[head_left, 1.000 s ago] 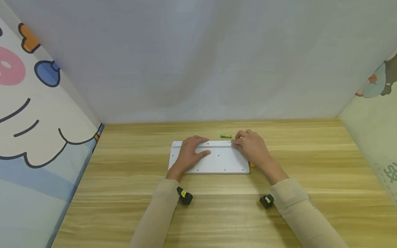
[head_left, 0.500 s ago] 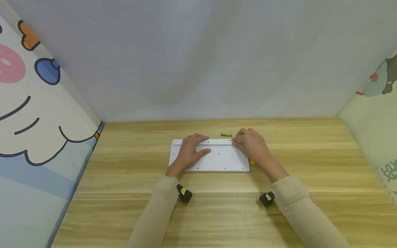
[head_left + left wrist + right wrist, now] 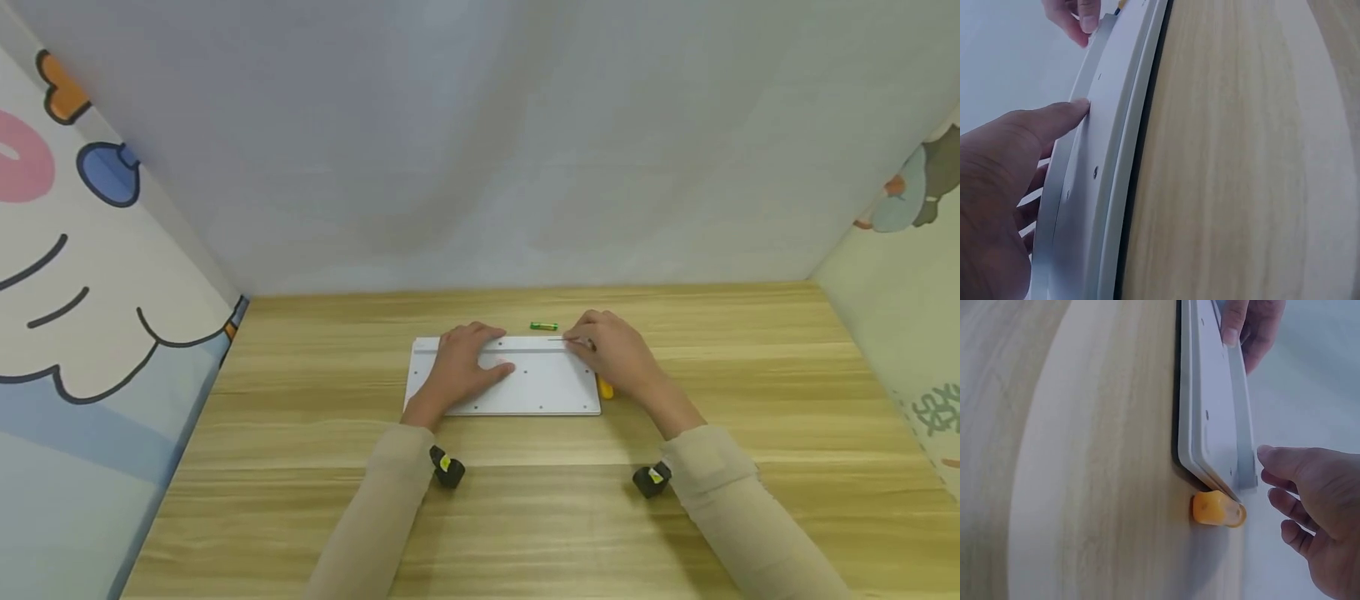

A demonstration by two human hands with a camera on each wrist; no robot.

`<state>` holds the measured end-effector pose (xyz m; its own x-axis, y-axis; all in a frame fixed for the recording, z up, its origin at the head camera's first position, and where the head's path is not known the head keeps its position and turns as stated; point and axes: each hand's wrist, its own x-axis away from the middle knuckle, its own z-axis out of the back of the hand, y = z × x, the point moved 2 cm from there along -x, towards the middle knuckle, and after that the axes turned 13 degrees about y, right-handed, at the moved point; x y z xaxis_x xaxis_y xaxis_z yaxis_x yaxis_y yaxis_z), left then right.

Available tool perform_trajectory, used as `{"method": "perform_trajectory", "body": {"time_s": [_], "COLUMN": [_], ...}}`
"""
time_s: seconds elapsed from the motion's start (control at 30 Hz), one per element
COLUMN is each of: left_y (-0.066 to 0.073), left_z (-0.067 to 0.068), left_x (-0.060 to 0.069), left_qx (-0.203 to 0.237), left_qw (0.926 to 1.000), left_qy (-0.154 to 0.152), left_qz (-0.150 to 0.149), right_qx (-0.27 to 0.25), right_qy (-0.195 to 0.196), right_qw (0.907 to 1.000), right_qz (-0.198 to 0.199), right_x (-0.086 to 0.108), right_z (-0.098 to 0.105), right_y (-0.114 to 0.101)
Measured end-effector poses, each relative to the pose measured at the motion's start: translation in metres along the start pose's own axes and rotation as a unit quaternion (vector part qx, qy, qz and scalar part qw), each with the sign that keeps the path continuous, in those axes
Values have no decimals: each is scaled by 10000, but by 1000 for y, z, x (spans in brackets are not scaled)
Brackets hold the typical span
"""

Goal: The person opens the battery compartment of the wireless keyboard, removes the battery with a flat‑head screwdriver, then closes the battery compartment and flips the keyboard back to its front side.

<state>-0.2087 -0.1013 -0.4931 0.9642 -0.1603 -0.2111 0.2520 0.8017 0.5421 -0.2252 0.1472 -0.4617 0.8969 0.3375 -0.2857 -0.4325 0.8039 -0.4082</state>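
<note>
A white keyboard (image 3: 555, 387) lies with its screw-dotted underside up, a raised bar along its far edge. My left hand (image 3: 461, 367) grips its left part; in the left wrist view the thumb (image 3: 1063, 119) presses on the panel while the fingers reach over the far edge. At the far right corner is my right hand (image 3: 615, 354), thumb and forefinger tips close together at the raised bar, beside a thin dark line. The right wrist view shows these fingers (image 3: 1288, 464) bent at the edge; whether they pinch anything is unclear. A green battery (image 3: 543, 326) lies just beyond the keyboard.
An orange handle-like object (image 3: 1211, 508) lies against the keyboard's right end, partly hidden in the head view. The wooden table (image 3: 525, 517) meets a pale wall (image 3: 480, 167) at the back. Printed panels flank it left (image 3: 97, 333) and right (image 3: 900, 333).
My right hand has shifted very slightly right at the keyboard's corner, with more of the orange object showing. The left hand keeps its place on the keyboard; the battery stays put.
</note>
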Motion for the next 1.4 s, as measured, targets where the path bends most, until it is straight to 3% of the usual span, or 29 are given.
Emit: {"method": "perform_trajectory", "body": {"time_s": [0.37,0.67,0.97,1.2,1.4], "left_y": [22,39,51,55,57], "left_z": [-9,-18,-23,-37,-42], "left_x": [-3,-5,-4,-7,-8], "left_qx": [-391,-515,-726,-1400,-1552], "left_qw": [9978,9938,9903,9780,9740], "left_qy": [-318,-731,-836,-804,-766], "left_qz": [-426,-665,-837,-1323,-1460], "right_qx": [18,-173,-411,-518,-619], "right_qy": [-69,-202,-23,-81,-129], "right_qw": [9974,9941,9937,9911,9897], "right_qz": [-711,-1048,-1040,-1224,-1282], "right_x": [17,26,24,24,25], "right_z": [10,1,-6,-9,-9], "right_y": [8,12,5,5,7]}}
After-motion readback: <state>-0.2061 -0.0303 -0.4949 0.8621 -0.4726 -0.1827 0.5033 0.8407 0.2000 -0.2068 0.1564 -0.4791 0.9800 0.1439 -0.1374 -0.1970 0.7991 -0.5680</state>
